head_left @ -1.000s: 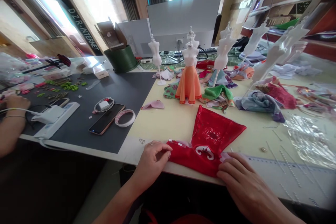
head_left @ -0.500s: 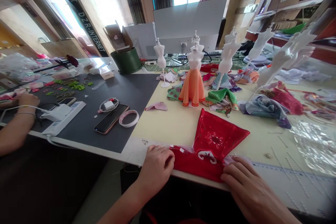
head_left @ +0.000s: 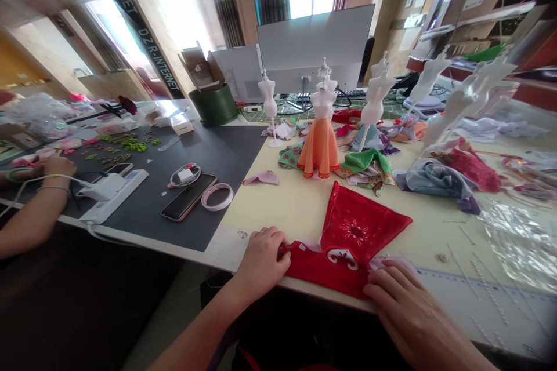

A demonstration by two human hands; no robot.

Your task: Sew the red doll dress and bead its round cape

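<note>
Your left hand (head_left: 261,264) and right hand (head_left: 409,308) are clamped on the red embroidered cloth (head_left: 354,237), at 12 o'clock along the near edge of the table (head_left: 278,203). The orange-skirted dress form (head_left: 319,148) stands well apart beyond it; a ruler (head_left: 478,287) lies just beside your right hand at 2 o'clock.

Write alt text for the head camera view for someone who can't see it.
The person's left hand and right hand hold a red embroidered cloth on a cream table. Beyond stands a miniature dress form in an orange skirt, among fabric scraps.
</note>
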